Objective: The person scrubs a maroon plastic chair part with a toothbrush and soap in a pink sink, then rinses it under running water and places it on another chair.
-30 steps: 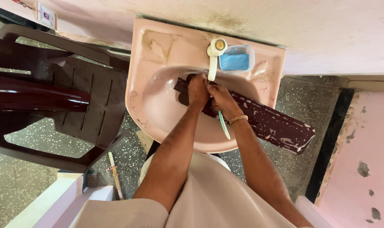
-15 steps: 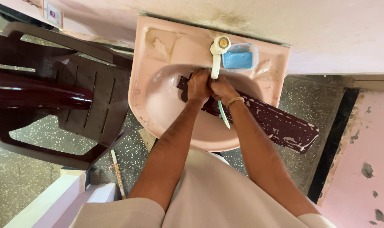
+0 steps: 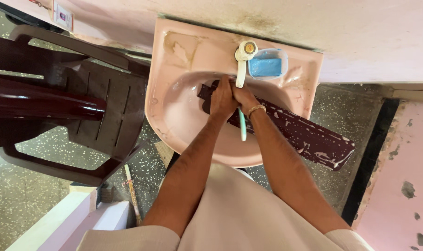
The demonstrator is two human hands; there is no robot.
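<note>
A long dark brown fan blade [image 3: 309,137] with white specks lies across the pink wash basin [image 3: 174,116], one end in the bowl and the other jutting out past the right rim. My left hand [image 3: 222,98] presses down on the blade's end under the white tap [image 3: 242,60]. My right hand [image 3: 245,98], with a bangle at the wrist, is closed around a light green toothbrush [image 3: 242,126] whose handle points back toward me. Both hands touch each other over the blade.
A clear tub holding a blue soap bar [image 3: 266,66] sits on the basin's back ledge. A dark brown plastic chair [image 3: 76,107] stands to the left. A thin stick [image 3: 131,193] lies on the speckled floor. A pink wall runs behind the basin.
My hands have shifted slightly along the blade under the tap, and the toothbrush handle has swung a little. The blade stays across the basin.
</note>
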